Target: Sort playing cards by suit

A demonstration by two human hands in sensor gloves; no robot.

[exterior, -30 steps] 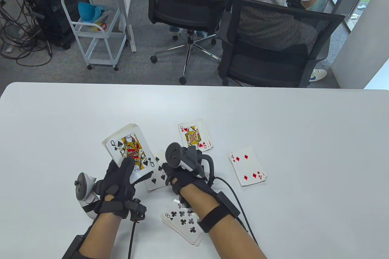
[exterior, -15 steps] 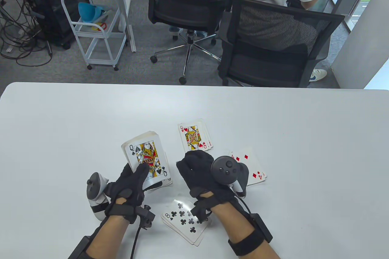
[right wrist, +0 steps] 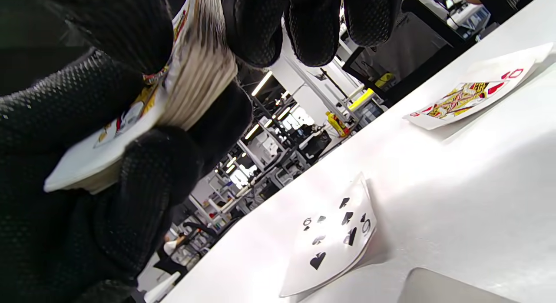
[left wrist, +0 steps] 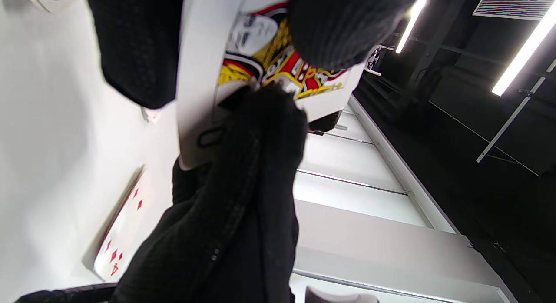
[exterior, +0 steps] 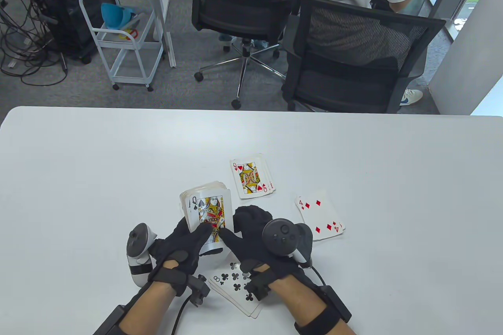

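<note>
White bench (exterior: 98, 162) fills the lower frame. Near its bottom middle, the left hand (exterior: 184, 244) grips the deck (exterior: 206, 209), queen of spades on top, with its thumb curled over the face. The right hand (exterior: 251, 233) pinches that top card: thumb on its face, fingers curled at its right edge. Half a second ago the right hand was apart and the deck sat further left.

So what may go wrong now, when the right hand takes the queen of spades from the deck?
The right hand could drag several cards off the deck, since its thumb only touches the queen of spades. The spade pile lies hidden under the hands, so the drop could miss it.
</note>
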